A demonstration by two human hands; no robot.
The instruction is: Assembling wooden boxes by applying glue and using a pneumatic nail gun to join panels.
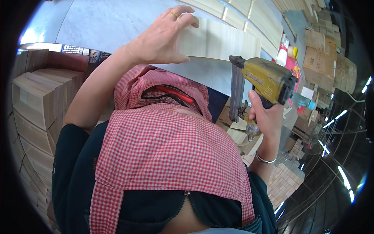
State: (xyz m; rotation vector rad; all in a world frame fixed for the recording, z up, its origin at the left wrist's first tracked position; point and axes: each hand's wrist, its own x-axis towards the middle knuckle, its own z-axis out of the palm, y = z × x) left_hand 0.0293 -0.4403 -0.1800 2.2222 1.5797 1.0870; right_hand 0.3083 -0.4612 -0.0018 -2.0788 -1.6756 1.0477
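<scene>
Head view: the right hand (264,113) was wrapped tight round the handle of a yellow nail gun (265,82), index finger up along the grip near the trigger. The gun body sat above the fist, with its dark magazine (236,89) hanging straight down on the left of the hand, nose level w/ the fingers. A silver bangle (265,159) circled that wrist.

The left hand (163,39) was raised higher and to the left, fingers curled loosely and spread, thumb out below. It rested against the edge of a pale wood panel (218,39); couldn't tell if it gripped it or just touched it. A gold ring (175,15) showed on one finger. The gun was well right of this hand, below the panel's lower edge.

A red-checked cloth (167,152) filled the centre foreground. Stacked wood blocks (35,101) stood at left; cardboard boxes (323,54) at right.
</scene>
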